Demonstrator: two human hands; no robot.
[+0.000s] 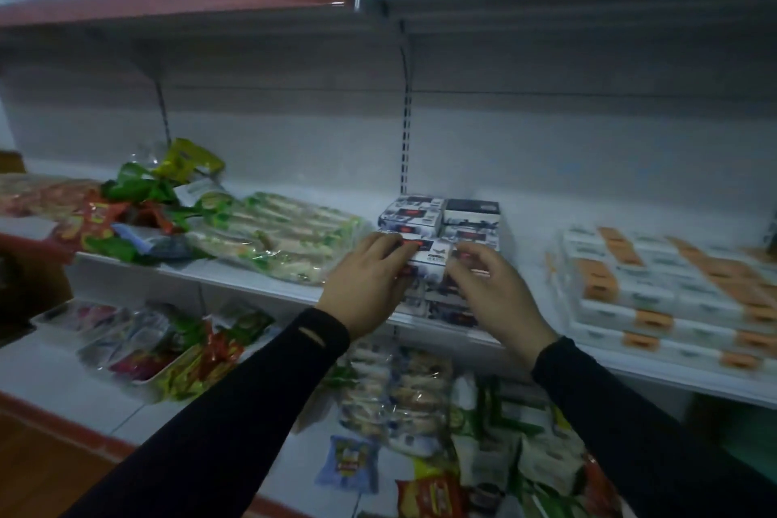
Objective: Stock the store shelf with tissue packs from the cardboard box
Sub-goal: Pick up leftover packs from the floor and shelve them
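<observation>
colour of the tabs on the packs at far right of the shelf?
Orange tabs on white tissue packs, head view.

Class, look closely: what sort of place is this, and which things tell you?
Most likely a small shop aisle. Tiered white metal shelves with red edge strips carry rows of white-and-orange tissue packs and green plastic-wrapped snack bags, and both hands set down a black-and-white printed pack.

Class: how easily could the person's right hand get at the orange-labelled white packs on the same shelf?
Probably easily. The right hand now holds the black-and-white tissue pack with the left hand, so it must let go first. The orange-labelled white packs lie to its right with bare shelf between.
</observation>
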